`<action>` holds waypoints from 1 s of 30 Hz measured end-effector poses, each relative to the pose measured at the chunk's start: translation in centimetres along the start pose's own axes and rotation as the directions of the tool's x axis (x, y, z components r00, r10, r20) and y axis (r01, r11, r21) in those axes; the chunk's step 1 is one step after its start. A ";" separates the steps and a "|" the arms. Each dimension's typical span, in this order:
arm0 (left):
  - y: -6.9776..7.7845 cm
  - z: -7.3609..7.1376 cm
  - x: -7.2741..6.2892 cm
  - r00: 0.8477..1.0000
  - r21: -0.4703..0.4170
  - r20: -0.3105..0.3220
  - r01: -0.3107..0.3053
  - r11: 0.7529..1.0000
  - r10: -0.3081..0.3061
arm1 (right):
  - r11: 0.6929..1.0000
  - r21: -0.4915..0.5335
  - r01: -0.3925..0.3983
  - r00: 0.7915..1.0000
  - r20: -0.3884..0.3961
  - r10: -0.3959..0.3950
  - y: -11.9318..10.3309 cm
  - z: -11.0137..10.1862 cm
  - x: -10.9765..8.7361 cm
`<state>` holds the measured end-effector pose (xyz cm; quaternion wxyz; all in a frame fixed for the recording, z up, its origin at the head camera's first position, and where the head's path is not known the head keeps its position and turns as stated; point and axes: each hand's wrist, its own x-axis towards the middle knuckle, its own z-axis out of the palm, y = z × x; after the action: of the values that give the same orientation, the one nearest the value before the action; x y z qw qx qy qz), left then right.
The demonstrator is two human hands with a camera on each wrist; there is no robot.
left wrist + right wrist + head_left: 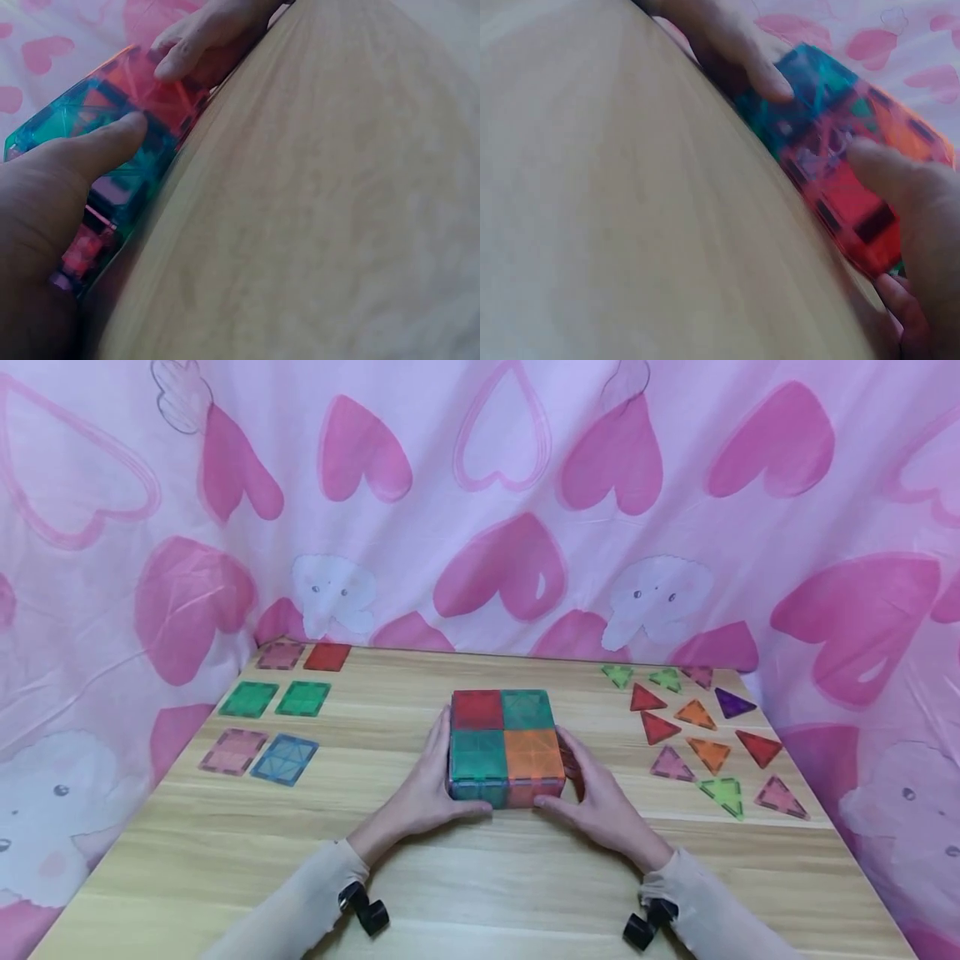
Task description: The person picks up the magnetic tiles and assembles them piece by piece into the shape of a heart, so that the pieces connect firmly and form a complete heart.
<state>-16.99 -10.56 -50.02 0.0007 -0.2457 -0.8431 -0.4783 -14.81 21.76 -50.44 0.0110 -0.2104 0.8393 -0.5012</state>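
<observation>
A low box of translucent magnetic tiles point(480, 752) sits at the middle of the wooden table. Its top is a two-by-two of red, green, teal and orange squares. My left hand point(431, 785) grips its left side, thumb against the teal front tile point(154, 161), fingers along the side. On the opposite side my right hand point(603, 793) holds the box, its thumb on the red front tile point(847, 187). The box's lower edge is right at the tabletop in both wrist views. Most of the left fingers are hidden behind the box.
Loose square tiles lie to the left: a red one point(327, 657), two green point(303, 698), two pink point(233, 752) and a blue one point(285, 759). Several triangle tiles point(695, 714) are spread on the right. A pink heart-patterned curtain point(498, 568) hangs behind the table point(480, 885).
</observation>
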 end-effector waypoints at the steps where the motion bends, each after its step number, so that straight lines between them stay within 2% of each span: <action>1: 0.0 0.0 0.1 1.000 -0.003 -0.013 -0.010 1.000 0.010 | 1.000 0.005 0.000 1.000 -0.014 0.000 0.0 0.1 0.1; 5: 0.0 0.1 0.5 0.999 -0.011 -0.043 -0.027 1.000 0.026 | 1.000 0.020 0.012 0.999 -0.048 -0.011 0.0 0.2 0.3; 11: -0.2 0.0 0.7 0.997 -0.035 -0.068 -0.031 0.999 0.029 | 1.000 0.016 0.013 0.999 -0.036 -0.012 -0.3 0.2 0.4; 16: -0.3 0.0 0.8 0.996 -0.048 -0.083 0.013 0.999 -0.017 | 1.000 0.005 0.001 0.999 -0.046 -0.001 -0.4 0.4 0.7; 20: -0.4 0.0 0.9 0.993 -0.023 -0.113 0.042 0.999 -0.044 | 1.000 -0.019 -0.010 0.996 -0.089 0.008 -0.6 1.0 1.6; 25: -0.8 -0.2 1.7 0.988 -0.030 -0.151 0.022 0.999 -0.027 | 0.999 -0.022 -0.029 0.991 -0.131 0.026 -0.6 1.6 2.9; 30: -1.8 -1.0 2.4 0.981 -0.045 -0.182 0.059 0.997 -0.066 | 1.000 -0.021 0.014 0.998 -0.066 -0.015 -0.4 1.9 4.5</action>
<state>-20.09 -11.16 -50.34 0.0585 -0.1738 -0.8373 -0.5151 -18.35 18.34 -50.23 -0.0226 -0.1999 0.8429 -0.4991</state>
